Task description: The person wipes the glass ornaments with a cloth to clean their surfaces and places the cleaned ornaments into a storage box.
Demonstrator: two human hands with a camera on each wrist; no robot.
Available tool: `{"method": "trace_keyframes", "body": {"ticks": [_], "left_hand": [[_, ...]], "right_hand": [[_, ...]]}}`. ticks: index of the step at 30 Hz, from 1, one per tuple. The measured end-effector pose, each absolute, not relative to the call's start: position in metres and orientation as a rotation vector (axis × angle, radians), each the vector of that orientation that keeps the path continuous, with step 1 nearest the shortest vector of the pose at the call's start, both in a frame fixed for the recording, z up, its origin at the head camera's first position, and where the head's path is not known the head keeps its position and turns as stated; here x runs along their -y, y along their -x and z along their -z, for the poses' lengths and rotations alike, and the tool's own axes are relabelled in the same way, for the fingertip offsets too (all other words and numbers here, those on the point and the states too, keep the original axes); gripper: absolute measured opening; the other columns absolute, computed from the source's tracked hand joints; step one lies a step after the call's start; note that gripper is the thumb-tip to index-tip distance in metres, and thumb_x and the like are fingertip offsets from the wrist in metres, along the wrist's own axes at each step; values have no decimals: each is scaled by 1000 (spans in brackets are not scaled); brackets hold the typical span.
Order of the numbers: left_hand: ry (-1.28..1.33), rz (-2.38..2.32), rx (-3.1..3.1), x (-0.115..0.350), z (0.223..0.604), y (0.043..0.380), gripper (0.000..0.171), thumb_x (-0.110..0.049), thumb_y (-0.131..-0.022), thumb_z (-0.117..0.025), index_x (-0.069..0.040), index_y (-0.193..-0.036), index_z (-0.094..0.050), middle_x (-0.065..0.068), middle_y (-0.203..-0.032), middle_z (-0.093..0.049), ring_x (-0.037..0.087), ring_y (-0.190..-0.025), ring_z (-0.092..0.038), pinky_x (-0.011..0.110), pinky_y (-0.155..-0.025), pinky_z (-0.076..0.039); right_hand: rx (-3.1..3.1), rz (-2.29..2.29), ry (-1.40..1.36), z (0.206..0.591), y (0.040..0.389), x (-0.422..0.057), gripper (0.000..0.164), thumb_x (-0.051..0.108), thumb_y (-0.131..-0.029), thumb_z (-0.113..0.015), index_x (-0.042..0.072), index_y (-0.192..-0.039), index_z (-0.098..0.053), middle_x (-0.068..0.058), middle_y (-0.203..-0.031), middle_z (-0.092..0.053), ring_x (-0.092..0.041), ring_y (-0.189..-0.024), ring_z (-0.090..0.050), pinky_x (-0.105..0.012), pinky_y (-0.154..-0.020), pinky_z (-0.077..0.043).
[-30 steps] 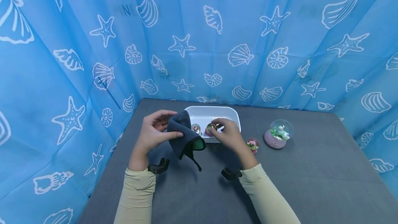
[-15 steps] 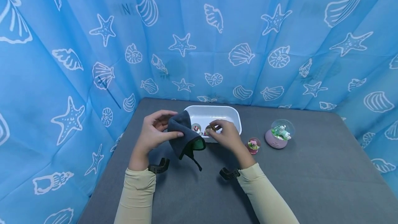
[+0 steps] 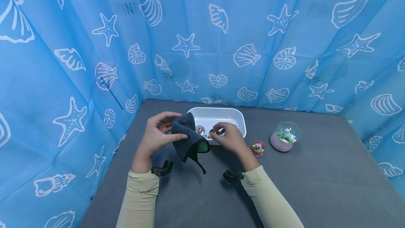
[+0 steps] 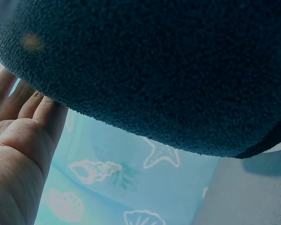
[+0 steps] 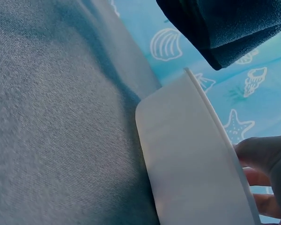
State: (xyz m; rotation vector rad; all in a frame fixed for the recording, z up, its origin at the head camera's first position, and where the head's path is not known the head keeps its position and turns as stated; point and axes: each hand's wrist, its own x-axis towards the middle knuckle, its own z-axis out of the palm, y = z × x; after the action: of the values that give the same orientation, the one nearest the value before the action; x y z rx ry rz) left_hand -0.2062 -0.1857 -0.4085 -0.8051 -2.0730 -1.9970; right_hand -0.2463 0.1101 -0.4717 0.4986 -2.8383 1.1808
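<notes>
My left hand grips a dark blue-grey fleecy cloth with a black edge, a green inner side and a hanging loop. In the left wrist view that cloth fills the upper part. Fingers of my right hand reach over the near rim of a white tray and pinch a small snow globe, mostly hidden behind them. Beside it in the tray stands another small snow globe with a red and white figure. The right wrist view shows the tray's outer wall, with the pinched globe out of sight.
Right of the tray, a small pink-based snow globe stands on the grey table. Farther right is a larger snow globe on a lilac base. A blue shell-patterned curtain hangs behind and at the sides.
My right hand has shifted slightly left and lowered the small snow globe into the tray, so less of it shows. The left hand and cloth stay nearly still.
</notes>
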Motion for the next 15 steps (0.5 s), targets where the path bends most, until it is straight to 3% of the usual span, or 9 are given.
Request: {"method": "trace_keyframes", "body": {"ticks": [11,15], "left_hand": [[809,2017,2076,183,407,205,61,10,-73,-91,3,-130,-69,12,-122,-72,20,-107,-76,33,-91,-65],[802,2022,2086,182,406,205,60,9,-74,-92,4,-130,-69,14,-122,-72,20,-107,-75,32,-90,-65]], "right_hand": [[2866,-1165,-528,464,244,-122,37,27,-101,-74,2,-128,-73,-13,-121,-77,-34,-105,-74,-49,-85,-62],[2833,-1165,-535,458,240,-127,37,28,-102,-73,2,-128,-73,-15,-123,-76,-36,-108,-73,-52,-89,-62]]}}
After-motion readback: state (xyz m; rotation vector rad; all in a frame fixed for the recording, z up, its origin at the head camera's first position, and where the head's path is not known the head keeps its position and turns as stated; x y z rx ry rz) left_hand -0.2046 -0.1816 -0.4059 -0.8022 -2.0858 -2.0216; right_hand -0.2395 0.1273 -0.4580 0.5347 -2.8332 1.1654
